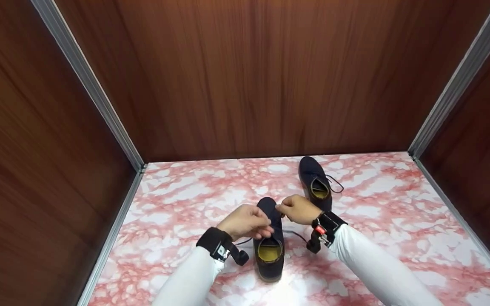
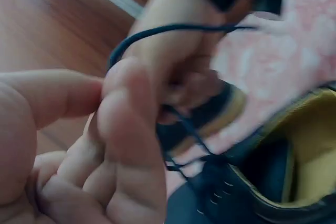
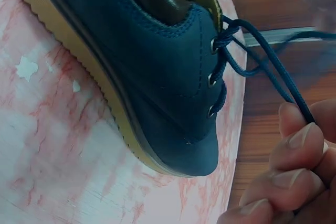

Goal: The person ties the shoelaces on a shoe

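A dark blue lace-up shoe [image 1: 270, 270] with a yellow lining stands on the marbled surface, toe pointing away from me. My left hand [image 1: 247, 222] is over its lacing and pinches one end of the shoelace [image 2: 178, 26] between thumb and forefinger. Just right of the toe, my right hand [image 1: 298, 209] has its fingertips closed on a loop of the lace [image 3: 274, 59]. In the right wrist view, the lace runs up from a knot [image 3: 227, 36] at the top eyelets into those fingers [image 3: 296, 148].
The matching shoe [image 1: 309, 170] lies farther back to the right, its lace [image 1: 336, 182] trailing out on the surface. Brown wood-grain panels [image 1: 245, 85] with grey metal edging [image 1: 109, 106] enclose the back and sides of the red-and-white surface [image 1: 177, 199].
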`<state>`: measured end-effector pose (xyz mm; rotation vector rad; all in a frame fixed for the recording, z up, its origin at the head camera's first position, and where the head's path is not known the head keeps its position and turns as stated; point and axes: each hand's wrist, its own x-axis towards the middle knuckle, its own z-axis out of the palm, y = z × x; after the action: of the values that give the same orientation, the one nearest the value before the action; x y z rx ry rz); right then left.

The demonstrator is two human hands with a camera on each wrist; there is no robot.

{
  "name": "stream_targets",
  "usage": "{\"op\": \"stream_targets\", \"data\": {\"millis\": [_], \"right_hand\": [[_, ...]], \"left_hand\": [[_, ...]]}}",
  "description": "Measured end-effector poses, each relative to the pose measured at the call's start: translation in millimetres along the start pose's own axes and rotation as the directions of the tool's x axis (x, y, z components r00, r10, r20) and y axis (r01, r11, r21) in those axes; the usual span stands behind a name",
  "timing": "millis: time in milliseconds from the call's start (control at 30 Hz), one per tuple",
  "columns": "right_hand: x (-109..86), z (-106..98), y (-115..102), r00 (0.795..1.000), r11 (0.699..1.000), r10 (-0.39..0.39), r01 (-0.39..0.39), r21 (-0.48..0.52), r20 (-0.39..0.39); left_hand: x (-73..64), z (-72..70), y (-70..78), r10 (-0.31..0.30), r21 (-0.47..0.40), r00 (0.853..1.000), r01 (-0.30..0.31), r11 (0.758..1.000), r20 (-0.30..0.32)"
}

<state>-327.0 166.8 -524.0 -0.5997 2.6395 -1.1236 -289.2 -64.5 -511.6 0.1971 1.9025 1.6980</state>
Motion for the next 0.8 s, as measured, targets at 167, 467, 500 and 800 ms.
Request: {"op": "stream_targets", "data": {"millis": [167,467,500,800], "right_hand": [[0.0,-1,0,1.000,1.000,-0.013,0.013,0.012,-0.004],[-0.3,0,-1,0.999,0.999,-0.033,0.033,-0.001,-0.032],[-0.2,0,-2,0.999,0.999,-0.035,0.035,-0.002,-0.036],[1.7,-1,-4,0.998,0.999,-0.033,0.032,-0.015,-0.053]], "left_hand": [[5.7,-4.6,-13.7,0.054,0.211,0.992,-0.029,0.977,-0.113],[21.2,-18.3,-30.0,0.330,0.471,0.919,-0.198,0.860,-0.216],[22.4,-18.5,-31.1,0.330,0.481,0.921,-0.198,0.854,-0.206],[29.1,-10.3,-31.5,0.297,0.519,0.945,-0.188,0.834,-0.134]]}}
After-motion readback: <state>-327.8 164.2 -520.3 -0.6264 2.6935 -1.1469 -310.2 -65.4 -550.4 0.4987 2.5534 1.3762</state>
